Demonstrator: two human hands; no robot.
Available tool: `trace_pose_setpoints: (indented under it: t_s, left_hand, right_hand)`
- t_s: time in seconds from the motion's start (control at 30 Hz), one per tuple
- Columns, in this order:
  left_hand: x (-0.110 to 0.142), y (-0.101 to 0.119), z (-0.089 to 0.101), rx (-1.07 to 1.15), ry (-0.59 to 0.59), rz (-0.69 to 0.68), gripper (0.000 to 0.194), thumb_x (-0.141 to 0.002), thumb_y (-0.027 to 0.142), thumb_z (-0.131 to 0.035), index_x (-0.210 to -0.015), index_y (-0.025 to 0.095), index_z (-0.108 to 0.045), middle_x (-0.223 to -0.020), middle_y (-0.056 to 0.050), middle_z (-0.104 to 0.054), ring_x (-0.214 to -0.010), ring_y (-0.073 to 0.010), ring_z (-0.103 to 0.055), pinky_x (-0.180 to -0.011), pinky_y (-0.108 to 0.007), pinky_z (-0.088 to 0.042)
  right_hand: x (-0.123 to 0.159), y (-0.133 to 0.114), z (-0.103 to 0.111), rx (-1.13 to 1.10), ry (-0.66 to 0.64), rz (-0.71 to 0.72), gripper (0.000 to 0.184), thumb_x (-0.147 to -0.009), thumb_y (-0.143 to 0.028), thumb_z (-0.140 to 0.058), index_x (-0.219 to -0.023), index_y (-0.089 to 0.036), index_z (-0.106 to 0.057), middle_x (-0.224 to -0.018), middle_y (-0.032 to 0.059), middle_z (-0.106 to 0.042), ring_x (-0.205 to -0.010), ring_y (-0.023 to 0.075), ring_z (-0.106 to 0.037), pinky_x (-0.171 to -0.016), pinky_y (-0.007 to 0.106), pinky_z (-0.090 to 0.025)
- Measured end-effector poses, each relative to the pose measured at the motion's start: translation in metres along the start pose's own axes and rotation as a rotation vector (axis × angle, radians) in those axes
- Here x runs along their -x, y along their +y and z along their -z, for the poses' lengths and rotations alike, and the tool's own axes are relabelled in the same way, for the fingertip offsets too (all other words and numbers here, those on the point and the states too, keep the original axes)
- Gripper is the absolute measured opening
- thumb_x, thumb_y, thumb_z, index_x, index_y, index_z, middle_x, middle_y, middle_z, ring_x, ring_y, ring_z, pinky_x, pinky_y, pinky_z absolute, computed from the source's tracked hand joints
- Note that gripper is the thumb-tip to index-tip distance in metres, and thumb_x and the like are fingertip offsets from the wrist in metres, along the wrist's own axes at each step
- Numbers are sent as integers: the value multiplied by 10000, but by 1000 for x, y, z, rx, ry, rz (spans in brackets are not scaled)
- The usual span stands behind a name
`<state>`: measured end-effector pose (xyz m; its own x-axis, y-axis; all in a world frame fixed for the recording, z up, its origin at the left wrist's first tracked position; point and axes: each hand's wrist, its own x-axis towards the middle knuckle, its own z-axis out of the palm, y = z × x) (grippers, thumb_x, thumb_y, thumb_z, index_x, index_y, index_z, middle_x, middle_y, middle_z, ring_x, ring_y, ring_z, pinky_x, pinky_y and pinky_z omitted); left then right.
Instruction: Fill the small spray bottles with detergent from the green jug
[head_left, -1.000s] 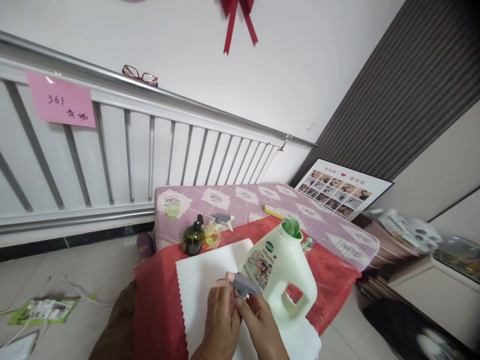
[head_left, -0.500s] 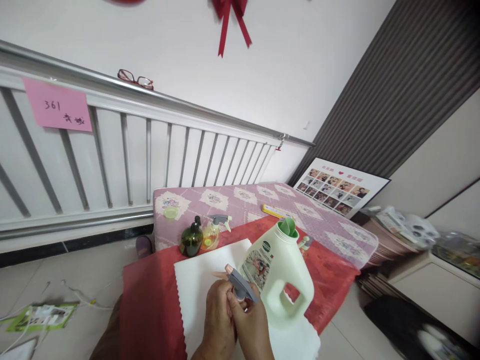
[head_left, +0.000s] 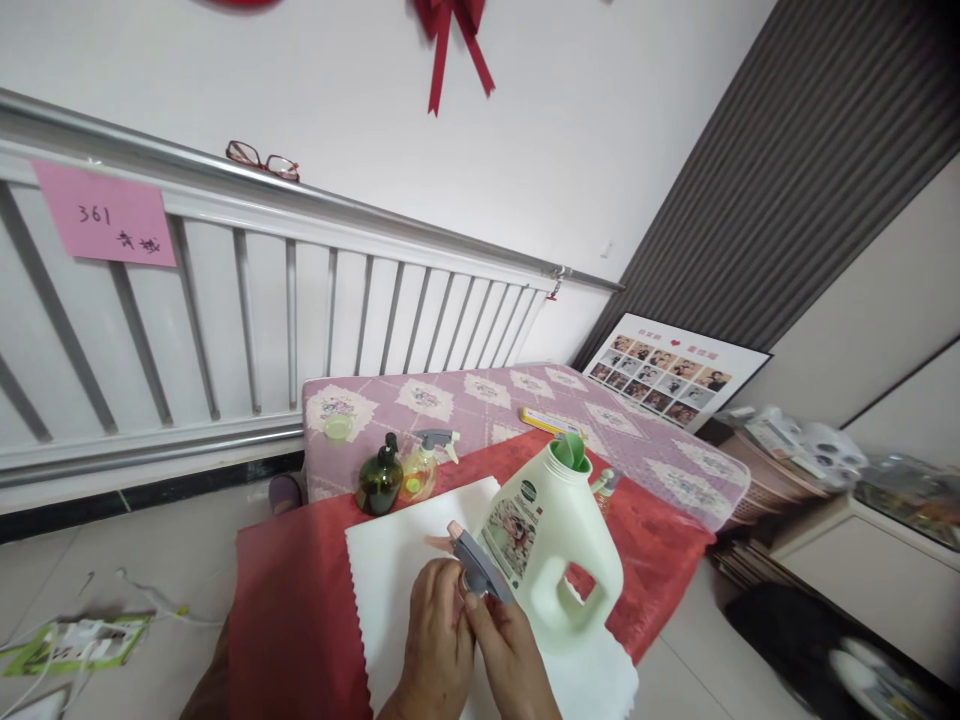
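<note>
The spray head (head_left: 474, 563), grey with a pink nozzle tip, sits between both hands low in the view, just in front of the pale green jug (head_left: 555, 545) and over the white cloth (head_left: 390, 560). Against a second ago it has tipped: the nozzle now points up and to the left rather than lying nearly level, and the hands have drawn closer under it, so the piece is being turned over in the fingers, not set down. The left hand (head_left: 435, 645) is curled, fingertips closed on the near side of the head. The right hand (head_left: 510, 655) pinches its lower part from the other side; both grips are snug, no fingers spread. Farther off on the red cloth (head_left: 300, 600) stand a dark green bottle (head_left: 379, 480) and a yellow sprayer (head_left: 424, 468), well apart from the hands. The jug stands open.
</note>
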<state>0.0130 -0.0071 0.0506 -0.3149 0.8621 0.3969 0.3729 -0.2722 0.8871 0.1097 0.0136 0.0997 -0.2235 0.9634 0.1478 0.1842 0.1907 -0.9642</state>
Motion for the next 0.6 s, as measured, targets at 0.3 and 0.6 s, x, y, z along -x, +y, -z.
trace_pose_setpoints:
  t_s: [0.3,0.6]
  left_hand:
    - [5,-9,-4,67,77,30,346,-953,369,-439,-1263,218,-470,-1230,-133,-616,-1112,-245,-628,-937,-476,-562]
    - [-1,2,5,116,-30,11,304,-982,361,-339,-1205,226,-496,-1149,-107,-607,-1053,-223,-602,-943,-485,-531]
  right_hand:
    - [-2,-25,-16,92,230,-80,182,-754,-380,-683,-853,-227,-693,-767,27,-758,-712,232,-680,-679,353,-569]
    - [-7,-31,-14,112,203,-100,278,-708,-351,-680,-942,-207,-640,-965,69,-759,-902,260,-688,-833,386,-557]
